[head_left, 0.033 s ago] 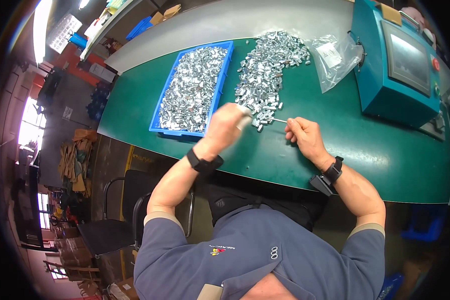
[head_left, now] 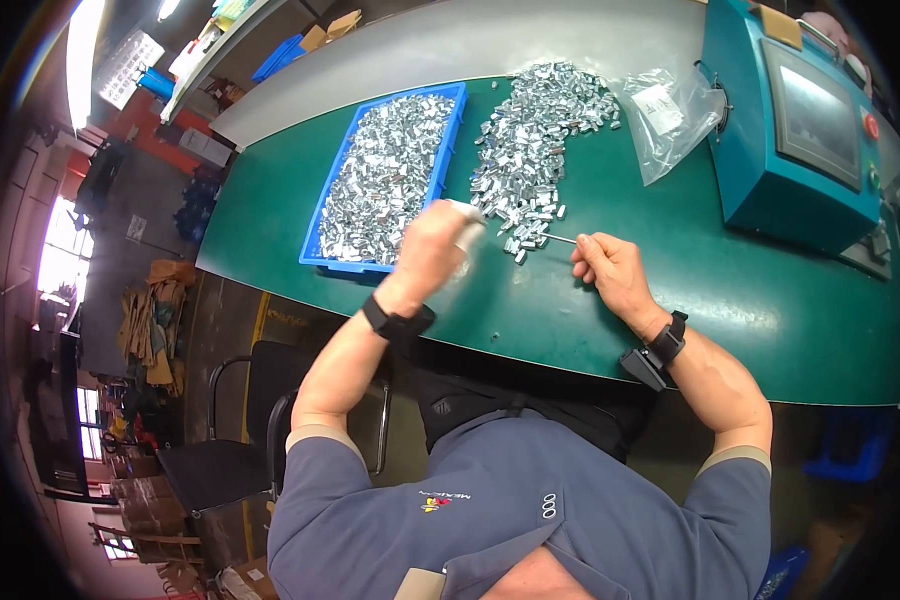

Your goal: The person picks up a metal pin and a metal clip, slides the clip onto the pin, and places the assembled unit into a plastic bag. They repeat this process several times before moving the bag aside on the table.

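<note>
The right hand (head_left: 612,275) is closed in a pinch on one end of a thin metal rod (head_left: 560,238), whose other end extends to the near end of the pile of small metal pieces (head_left: 530,170). The left hand (head_left: 430,250), blurred, has its fingers curled beside a white item (head_left: 468,222) near the right corner of the blue tray (head_left: 449,138); its grip cannot be determined. Beyond, the pile spreads across the green tabletop (head_left: 610,175) between the tray, filled with similar pieces, and a clear plastic bag (head_left: 660,150).
</note>
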{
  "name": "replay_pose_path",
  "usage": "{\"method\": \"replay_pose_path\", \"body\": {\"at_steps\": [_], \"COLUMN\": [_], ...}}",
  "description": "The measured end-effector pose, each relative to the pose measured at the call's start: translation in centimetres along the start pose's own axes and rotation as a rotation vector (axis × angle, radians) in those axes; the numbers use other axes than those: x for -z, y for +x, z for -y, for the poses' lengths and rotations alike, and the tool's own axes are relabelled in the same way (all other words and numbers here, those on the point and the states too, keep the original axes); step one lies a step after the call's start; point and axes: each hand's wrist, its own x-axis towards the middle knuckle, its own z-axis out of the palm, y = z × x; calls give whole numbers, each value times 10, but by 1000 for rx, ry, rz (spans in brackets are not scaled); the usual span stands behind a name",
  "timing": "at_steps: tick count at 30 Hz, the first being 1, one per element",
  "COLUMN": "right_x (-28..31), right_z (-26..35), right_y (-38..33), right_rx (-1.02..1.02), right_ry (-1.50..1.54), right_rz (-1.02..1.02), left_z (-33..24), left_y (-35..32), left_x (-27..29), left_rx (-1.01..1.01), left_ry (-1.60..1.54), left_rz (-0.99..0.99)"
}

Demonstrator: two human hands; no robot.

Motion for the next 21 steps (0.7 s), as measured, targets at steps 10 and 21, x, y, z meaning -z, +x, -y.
{"method": "replay_pose_path", "body": {"at_steps": [10,21], "right_x": [-2,-1], "right_z": [-2,-2], "right_y": [2,0], "right_rx": [1,-17], "right_ry": [31,-36], "right_rz": [-4,53], "left_z": [34,-18], "left_y": [-6,-18], "left_x": [26,-2], "left_rx": [97,42], "left_ry": [142,-2], "left_rz": [49,336]}}
